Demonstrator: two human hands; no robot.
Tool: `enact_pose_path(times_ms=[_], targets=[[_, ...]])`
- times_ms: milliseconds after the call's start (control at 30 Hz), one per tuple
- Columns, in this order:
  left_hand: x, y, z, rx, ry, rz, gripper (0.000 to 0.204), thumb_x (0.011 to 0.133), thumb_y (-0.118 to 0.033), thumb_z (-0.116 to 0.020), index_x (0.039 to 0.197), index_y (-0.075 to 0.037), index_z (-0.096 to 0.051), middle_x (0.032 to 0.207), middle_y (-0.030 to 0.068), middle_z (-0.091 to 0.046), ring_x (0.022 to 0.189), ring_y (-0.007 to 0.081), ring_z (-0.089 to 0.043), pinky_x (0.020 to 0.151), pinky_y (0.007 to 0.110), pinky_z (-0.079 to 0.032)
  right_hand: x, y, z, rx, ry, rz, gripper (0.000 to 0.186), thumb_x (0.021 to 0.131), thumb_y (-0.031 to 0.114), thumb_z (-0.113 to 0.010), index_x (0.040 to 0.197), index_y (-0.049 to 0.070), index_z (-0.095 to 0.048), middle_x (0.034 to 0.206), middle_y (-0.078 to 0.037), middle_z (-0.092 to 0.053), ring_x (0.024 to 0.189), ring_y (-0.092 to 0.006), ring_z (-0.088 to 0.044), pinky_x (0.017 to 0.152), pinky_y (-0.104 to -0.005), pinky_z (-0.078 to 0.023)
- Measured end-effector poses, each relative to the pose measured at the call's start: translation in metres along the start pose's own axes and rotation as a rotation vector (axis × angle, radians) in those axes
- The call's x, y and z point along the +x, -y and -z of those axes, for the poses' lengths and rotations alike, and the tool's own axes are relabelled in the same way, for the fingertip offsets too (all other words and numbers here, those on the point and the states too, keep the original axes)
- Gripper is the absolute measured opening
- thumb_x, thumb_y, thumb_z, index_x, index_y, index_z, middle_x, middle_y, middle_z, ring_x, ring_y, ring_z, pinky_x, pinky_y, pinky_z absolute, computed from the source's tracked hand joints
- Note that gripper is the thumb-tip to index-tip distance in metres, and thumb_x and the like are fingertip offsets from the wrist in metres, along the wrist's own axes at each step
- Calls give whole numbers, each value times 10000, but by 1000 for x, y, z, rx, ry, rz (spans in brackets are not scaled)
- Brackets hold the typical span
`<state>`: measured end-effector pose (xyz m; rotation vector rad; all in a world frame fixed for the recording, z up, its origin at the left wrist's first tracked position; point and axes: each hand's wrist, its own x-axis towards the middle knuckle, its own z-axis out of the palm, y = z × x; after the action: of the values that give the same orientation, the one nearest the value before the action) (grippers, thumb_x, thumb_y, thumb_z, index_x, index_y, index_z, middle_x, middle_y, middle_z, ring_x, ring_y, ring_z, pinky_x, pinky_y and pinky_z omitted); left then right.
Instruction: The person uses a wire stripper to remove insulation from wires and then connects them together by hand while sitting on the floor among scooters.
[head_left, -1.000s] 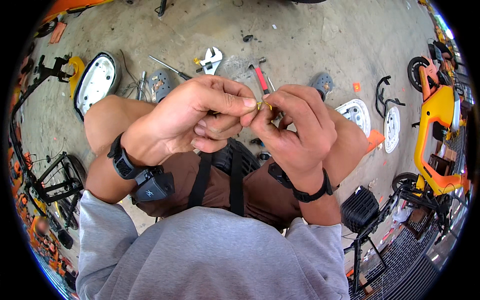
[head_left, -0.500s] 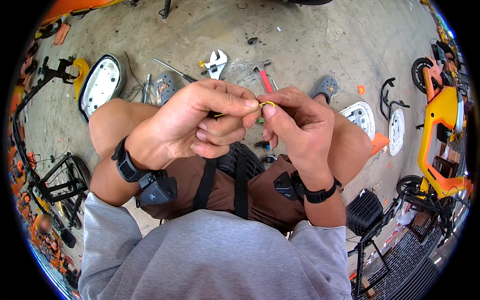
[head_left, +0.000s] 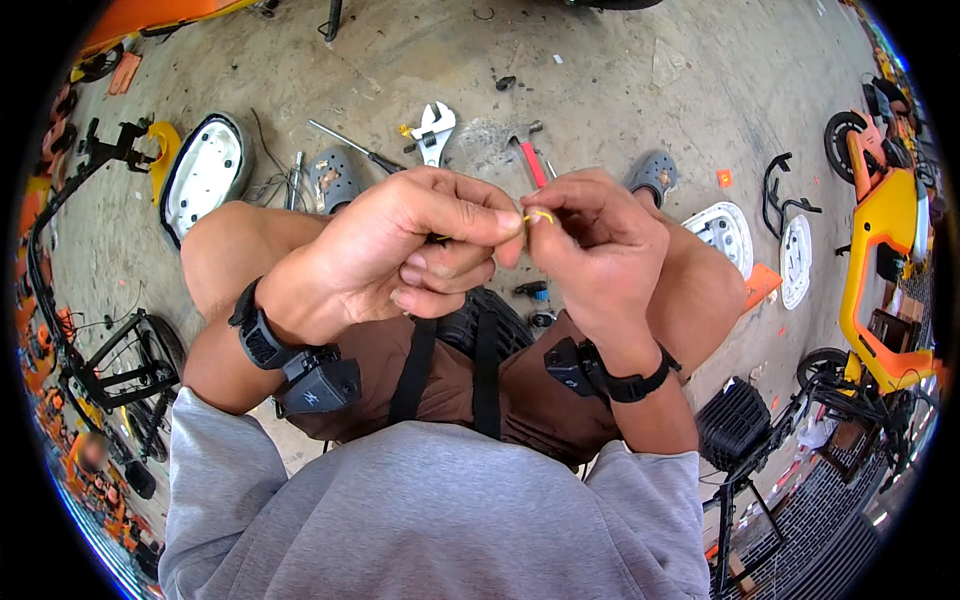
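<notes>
Both hands meet above my lap. My left hand (head_left: 410,240) pinches a thin yellow wire (head_left: 540,216) between thumb and index finger, the other fingers curled loosely underneath. My right hand (head_left: 603,255) has thumb and forefinger closed on the same wire just to the right, with a short bent length showing at the fingertips. Just beyond the hands on the floor lie a red-handled hammer (head_left: 532,162), a large adjustable wrench (head_left: 433,133) and a screwdriver (head_left: 357,147). Whatever else the curled fingers may cover is hidden.
White seat bases (head_left: 205,165) lie left and right. A yellow scooter body (head_left: 870,340) stands at the right, black frames (head_left: 120,365) at the left, a black slatted part (head_left: 728,425) by my right elbow. My knees and grey clogs (head_left: 650,178) border the work area.
My right hand's fingers have shifted on the wire and curled in; more of the yellow length showed half a second ago. The whole view has drifted slightly down and right.
</notes>
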<state>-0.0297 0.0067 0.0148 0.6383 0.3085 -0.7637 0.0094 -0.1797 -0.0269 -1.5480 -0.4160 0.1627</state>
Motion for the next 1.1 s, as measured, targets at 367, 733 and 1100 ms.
enact_pose_path(times_ms=[367, 733, 1100], targets=[[-2, -2, 6, -120, 25, -18, 253, 986, -164, -489, 835, 35, -534, 456, -34, -270, 382, 43, -212, 285, 198, -178, 5, 10, 5, 249, 161, -258, 176, 854, 64, -715, 1003, -29, -701, 877, -49, -663, 682, -62, -593, 544, -172, -444], [-1, -2, 3, -154, 65, 40, 259, 984, -154, -484, 817, 38, -531, 453, -37, -268, 376, 40, -209, 283, 197, -178, 4, 10, 6, 488, 198, -367, 137, 850, 39, -713, 947, -40, -657, 805, -31, -635, 614, -65, -585, 477, -187, -444], [1, 2, 0, -37, -54, -14, 241, 954, -133, -538, 790, 42, -555, 465, -48, -284, 376, 25, -197, 288, 205, -160, 0, 9, -2, 257, 69, -274, 99, 784, -40, -690, 874, -25, -654, 786, -8, -643, 710, -51, -597, 588, -184, -457]])
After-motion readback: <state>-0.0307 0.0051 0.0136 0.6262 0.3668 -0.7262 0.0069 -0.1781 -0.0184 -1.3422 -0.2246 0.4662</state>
